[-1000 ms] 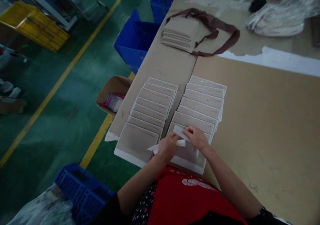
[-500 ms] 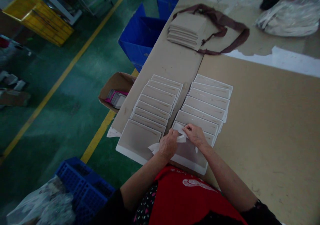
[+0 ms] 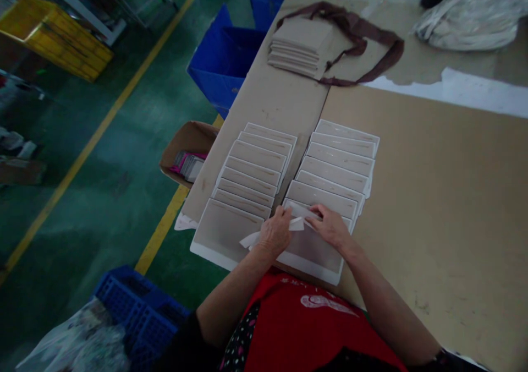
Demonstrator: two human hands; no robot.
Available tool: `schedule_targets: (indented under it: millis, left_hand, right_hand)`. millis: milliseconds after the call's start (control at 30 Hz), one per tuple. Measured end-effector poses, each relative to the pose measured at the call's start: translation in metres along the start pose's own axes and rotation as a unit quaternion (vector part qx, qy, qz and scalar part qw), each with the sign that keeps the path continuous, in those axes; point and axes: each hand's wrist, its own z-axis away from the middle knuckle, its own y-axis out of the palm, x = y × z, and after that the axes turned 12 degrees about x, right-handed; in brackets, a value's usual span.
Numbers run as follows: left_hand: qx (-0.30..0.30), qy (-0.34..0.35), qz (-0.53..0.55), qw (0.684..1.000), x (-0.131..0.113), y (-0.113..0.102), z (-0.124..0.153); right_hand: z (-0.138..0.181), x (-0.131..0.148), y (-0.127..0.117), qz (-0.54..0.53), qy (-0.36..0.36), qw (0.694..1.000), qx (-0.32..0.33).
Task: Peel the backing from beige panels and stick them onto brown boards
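Two overlapping rows of flat grey panels with white borders lie on the table, a left row (image 3: 258, 160) and a right row (image 3: 338, 171). Over the nearest panel (image 3: 313, 248) of the right row, both hands work close together. My left hand (image 3: 275, 231) is closed around white paper strips (image 3: 249, 240), whose ends stick out on both sides of the fist. My right hand (image 3: 328, 224) has thumb and fingers pinched at the right end of a white strip (image 3: 297, 209) along that panel's upper edge. The fingertips partly hide the strip.
A stack of grey panels (image 3: 299, 44) sits farther up the table beside a brown cloth band (image 3: 381, 66). Left of the table edge stand a blue bin (image 3: 223, 58), a cardboard box (image 3: 181, 141) and a blue crate (image 3: 140, 306). A clear plastic bag (image 3: 466, 25) lies at the far right.
My right hand has shifted slightly right along the panel's upper edge, away from the left hand. The left hand keeps the paper strips. The whole view has shifted a little.
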Motion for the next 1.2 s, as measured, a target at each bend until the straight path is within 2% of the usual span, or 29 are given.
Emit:
schedule_targets:
  millis: [133, 233, 400, 733, 1200]
  left_hand:
    - [-0.017, 0.01, -0.027, 0.999, -0.001, -0.005, 0.001]
    - [-0.028, 0.02, -0.043, 0.998, 0.0, -0.006, 0.0]
    - [-0.034, 0.035, -0.065, 0.997, 0.002, -0.004, -0.003]
    - [-0.024, 0.03, -0.083, 0.996, 0.001, -0.005, -0.005]
    - [-0.028, 0.037, -0.089, 0.995, 0.003, -0.001, -0.006]
  right_hand:
    - [0.049, -0.031, -0.01, -0.096, 0.061, 0.992, -0.054]
    - [0.067, -0.05, -0.004, -0.172, 0.103, 0.973, -0.115]
    - [0.058, -0.056, 0.007, -0.201, 0.14, 0.955, -0.167]
    - [0.045, -0.067, 0.015, -0.144, 0.122, 0.949, -0.253]
    - [0.036, -0.069, 0.015, -0.12, 0.131, 0.945, -0.276]
